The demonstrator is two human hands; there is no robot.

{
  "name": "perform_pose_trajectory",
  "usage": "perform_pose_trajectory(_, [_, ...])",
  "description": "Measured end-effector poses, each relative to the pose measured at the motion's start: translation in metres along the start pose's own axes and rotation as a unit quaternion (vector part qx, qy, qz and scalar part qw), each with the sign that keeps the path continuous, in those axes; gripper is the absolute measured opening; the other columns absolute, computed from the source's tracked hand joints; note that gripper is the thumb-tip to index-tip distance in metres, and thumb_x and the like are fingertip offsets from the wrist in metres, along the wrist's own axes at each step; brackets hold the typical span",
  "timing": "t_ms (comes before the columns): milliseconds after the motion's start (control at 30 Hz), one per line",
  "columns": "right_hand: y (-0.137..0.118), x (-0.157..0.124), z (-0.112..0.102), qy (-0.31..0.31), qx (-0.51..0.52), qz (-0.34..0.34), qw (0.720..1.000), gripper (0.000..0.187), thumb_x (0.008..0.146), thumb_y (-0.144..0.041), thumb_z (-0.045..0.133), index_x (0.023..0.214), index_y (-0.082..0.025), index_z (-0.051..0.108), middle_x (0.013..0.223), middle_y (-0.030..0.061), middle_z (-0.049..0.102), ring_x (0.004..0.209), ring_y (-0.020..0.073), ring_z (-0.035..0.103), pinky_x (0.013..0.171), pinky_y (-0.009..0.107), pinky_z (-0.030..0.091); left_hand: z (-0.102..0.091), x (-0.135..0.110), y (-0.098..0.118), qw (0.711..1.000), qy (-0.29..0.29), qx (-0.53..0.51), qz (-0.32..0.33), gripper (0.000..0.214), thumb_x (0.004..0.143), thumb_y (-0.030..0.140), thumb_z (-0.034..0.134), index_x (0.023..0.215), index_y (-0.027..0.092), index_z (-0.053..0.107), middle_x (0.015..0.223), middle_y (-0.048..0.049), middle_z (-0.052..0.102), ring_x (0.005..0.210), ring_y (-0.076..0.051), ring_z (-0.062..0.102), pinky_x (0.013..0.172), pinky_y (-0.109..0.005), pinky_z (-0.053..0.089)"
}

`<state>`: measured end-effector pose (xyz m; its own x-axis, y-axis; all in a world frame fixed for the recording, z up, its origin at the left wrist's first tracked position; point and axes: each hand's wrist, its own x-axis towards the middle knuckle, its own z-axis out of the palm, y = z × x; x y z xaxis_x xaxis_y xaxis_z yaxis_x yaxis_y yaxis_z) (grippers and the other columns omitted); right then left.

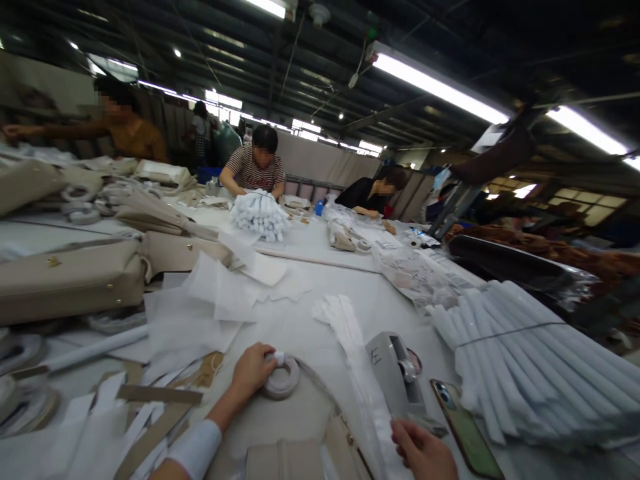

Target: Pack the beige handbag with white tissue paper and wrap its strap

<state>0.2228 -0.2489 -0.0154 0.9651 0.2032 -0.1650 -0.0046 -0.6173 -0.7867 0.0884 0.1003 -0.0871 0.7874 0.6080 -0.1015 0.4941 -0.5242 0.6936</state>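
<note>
My left hand [256, 367] is closed on the edge of a coiled bag strap [284, 383] with a white wrap at its top. The strap's tail runs right and down toward a beige handbag [285, 460], cut off by the bottom edge. My right hand [425, 452] is at the lower right, its fingertips pressed together at the edge of a stack of long white strips [363, 373]. What they pinch, if anything, is too small to make out. Just beyond that hand stands a grey tape dispenser [393, 377], with a phone [463, 427] to its right.
A bundle of white foam-like tubes [530, 360] fills the right side. White sheets [195, 307], beige bags [75, 280] and scraps [160, 427] cover the left. Across the white table [320, 273] a person in a striped shirt [255, 167] works behind another tube bundle [260, 215].
</note>
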Motion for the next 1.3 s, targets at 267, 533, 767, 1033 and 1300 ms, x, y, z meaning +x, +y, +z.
perform_pose_trajectory(267, [-0.113,-0.016,0.172,-0.211,0.150,-0.030,0.965,0.034,0.063,-0.047,0.065,0.063,-0.013,0.065,0.057,0.0028,0.062,0.046,0.0100,0.050,0.039,0.019,0.034,-0.002,-0.004,0.006,1.000,0.003,0.002,0.002,0.030,0.079,0.027,0.056,0.106,0.019,0.067,0.106,-0.0083,0.066,0.102,-0.021,0.059,0.089,-0.027,0.038])
perform_pose_trajectory(533, [-0.115,-0.001,0.222,-0.180,0.118,0.000,0.977,0.024,0.074,-0.034,0.059,0.064,-0.013,0.063,0.054,0.0013,0.062,0.041,0.0093,0.050,0.036,0.018,0.031,-0.007,-0.007,0.009,1.000,0.001,0.024,-0.006,0.028,0.081,0.027,0.054,0.108,0.020,0.055,0.099,-0.0066,0.065,0.096,-0.021,0.059,0.077,-0.028,0.038])
perform_pose_trajectory(767, [-0.116,0.005,0.228,-0.175,0.063,0.007,0.983,0.027,0.080,-0.027,0.053,0.057,-0.014,0.061,0.041,0.0001,0.056,0.035,0.0093,0.047,0.036,0.017,0.030,-0.011,-0.014,0.015,0.999,0.009,0.049,-0.004,0.026,0.083,0.028,0.053,0.107,0.023,0.044,0.093,-0.0045,0.062,0.090,-0.022,0.059,0.070,-0.028,0.037])
perform_pose_trajectory(1033, [-0.119,0.006,0.235,-0.165,0.013,0.010,0.986,0.027,0.078,-0.030,0.057,0.056,-0.015,0.062,0.046,0.0045,0.062,0.041,0.0143,0.057,0.037,0.019,0.036,-0.015,-0.020,0.023,0.996,0.004,0.082,0.031,0.032,0.089,0.023,0.046,0.121,0.026,0.046,0.103,-0.0074,0.059,0.100,-0.023,0.054,0.076,-0.030,0.039])
perform_pose_trajectory(1300, [-0.122,0.008,0.235,-0.160,-0.020,0.007,0.987,0.021,0.074,-0.026,0.057,0.055,-0.017,0.065,0.045,0.0052,0.062,0.046,0.0190,0.061,0.040,0.023,0.041,-0.015,-0.016,0.025,0.992,-0.023,0.110,0.054,0.032,0.094,0.027,0.034,0.103,0.025,0.065,0.097,-0.0100,0.057,0.095,-0.023,0.053,0.075,-0.031,0.042])
